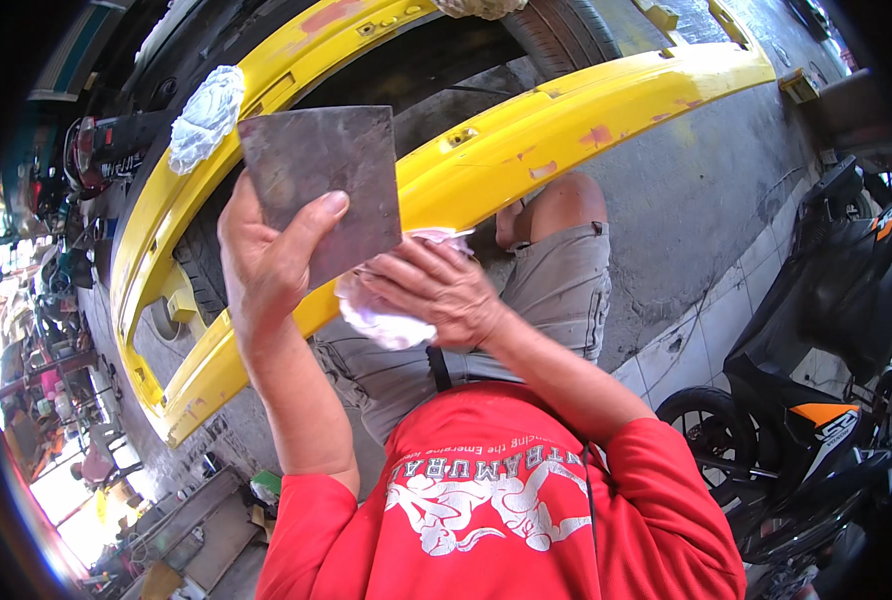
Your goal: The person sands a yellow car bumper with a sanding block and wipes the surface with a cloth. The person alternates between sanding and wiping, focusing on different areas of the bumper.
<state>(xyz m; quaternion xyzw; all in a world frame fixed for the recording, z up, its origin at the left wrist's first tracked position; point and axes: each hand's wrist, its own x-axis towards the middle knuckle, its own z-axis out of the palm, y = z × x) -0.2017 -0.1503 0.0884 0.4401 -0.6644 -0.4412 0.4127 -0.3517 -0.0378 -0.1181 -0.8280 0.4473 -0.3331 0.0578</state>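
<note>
My left hand [271,250] grips a flat, dark, squarish plate [324,165] by its lower left side, thumb across its face. Beneath my right hand [441,290] is a crumpled white cloth [391,325], pressed by the fingers against the near side of a yellow car bumper [526,125]. The plate's lower right corner reaches close to the right fingertips. Pinkish filler patches and scuffs mark the yellow paint. Part of the bumper is hidden behind the plate and my left hand.
Another crumpled white cloth [207,118] lies on the bumper's far left part. A tyre [561,35] stands behind the bumper. To the right is a black and orange motorcycle [816,400] on pale tiles. Shelves and clutter line the left side.
</note>
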